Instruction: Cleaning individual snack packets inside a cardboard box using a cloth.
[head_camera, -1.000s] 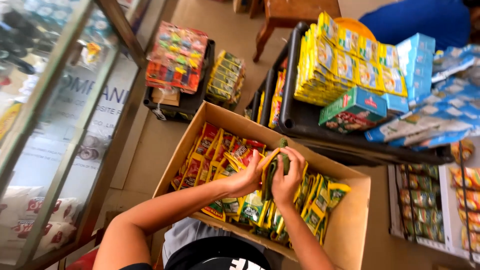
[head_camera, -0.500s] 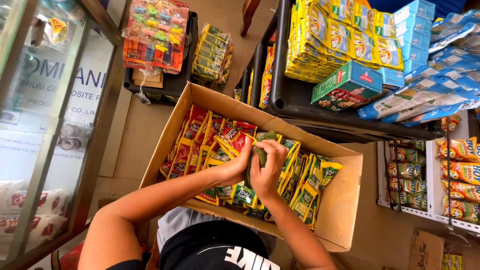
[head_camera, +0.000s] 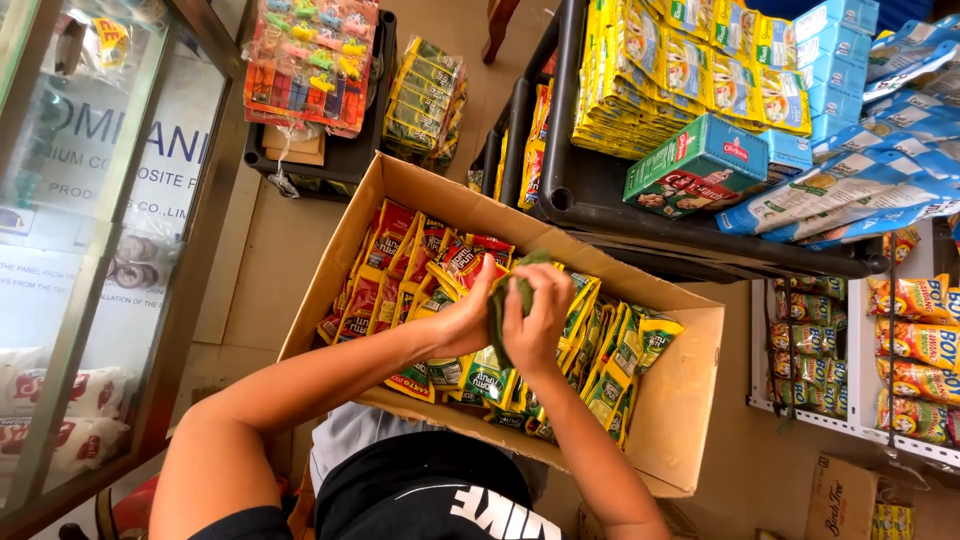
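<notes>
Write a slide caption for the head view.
Both hands, left hand and right hand, grip green sachets over a cardboard box.

Both arms bare, reaching fwd from bottom of view; forearms converge toward centre; left hand (head_camera: 465, 318) curled, palm facing right, thumb up; right hand (head_camera: 537, 322) opposite it, knuckles up, fingers bent down; hands pressed close together, fingertips nearly meeting; left elbow bent low, right forearm angled in from below.

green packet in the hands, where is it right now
In the head view, the green packet sits mid-frame, pinched between the left hand and right hand, above the open cardboard box.
</notes>
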